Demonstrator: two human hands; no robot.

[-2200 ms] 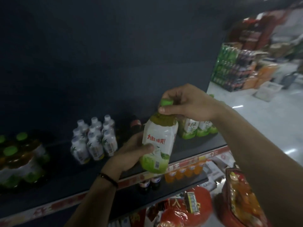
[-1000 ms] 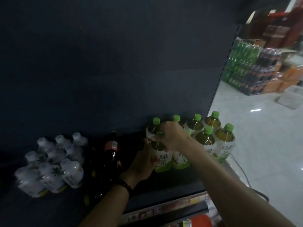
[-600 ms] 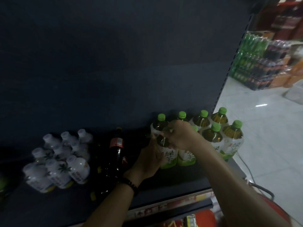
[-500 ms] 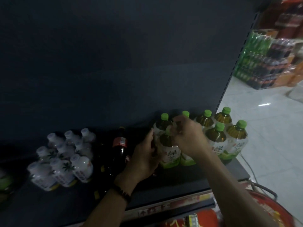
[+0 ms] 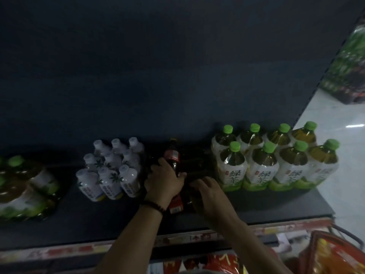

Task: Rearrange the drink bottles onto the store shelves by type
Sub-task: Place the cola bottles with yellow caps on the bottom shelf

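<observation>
Cola bottle (image 5: 173,157), dark, red neck label: upright on the shelf (image 5: 276,202), in the gap between the white bottles and the green tea.
Left hand (image 5: 164,181): my fingers are curled round the cola bottle's body just under the red label, thumb to the right side; a dark bead bracelet (image 5: 155,205) sits on the wrist.
Right hand (image 5: 209,193): just beside the left, nearly touching it, fingers bent over a second dark bottle (image 5: 194,204) that stands against the first. The light is dim, so I cannot tell the label.
Green tea bottles (image 5: 276,165): eight, green caps, two rows of four, upright, right of my hands.
White bottles (image 5: 112,171): nine in a block, left of my hands.
Wrapped green tea pack (image 5: 21,186): far left, tilted.
Red bag (image 5: 335,254): below the shelf edge, lower right.
</observation>
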